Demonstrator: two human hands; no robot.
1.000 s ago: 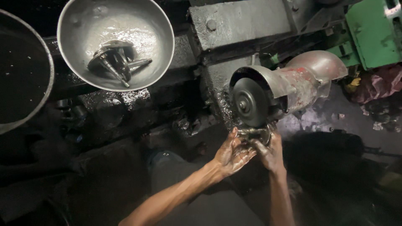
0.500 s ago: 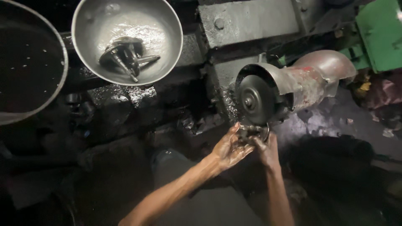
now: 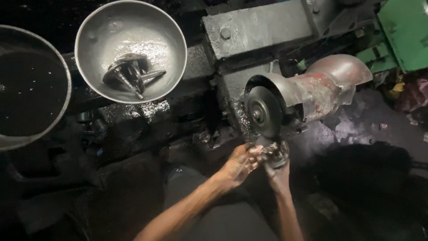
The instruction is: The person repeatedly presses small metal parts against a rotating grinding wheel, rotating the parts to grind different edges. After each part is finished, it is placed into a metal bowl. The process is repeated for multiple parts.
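Where visible, metal part (image 3: pixel 275 151) seemingly between grips.

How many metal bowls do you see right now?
2: one bowl at top centre-left holding metal parts, and a dark bowl cut off at the left edge. Others may lie outside the view.

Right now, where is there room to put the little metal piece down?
Both hands, left hand and right hand, crowd the metal part under the grinding wheel. The steel bowl has bare wall around its few metal parts. The dark patch between that bowl and the wheel looks cluttered.
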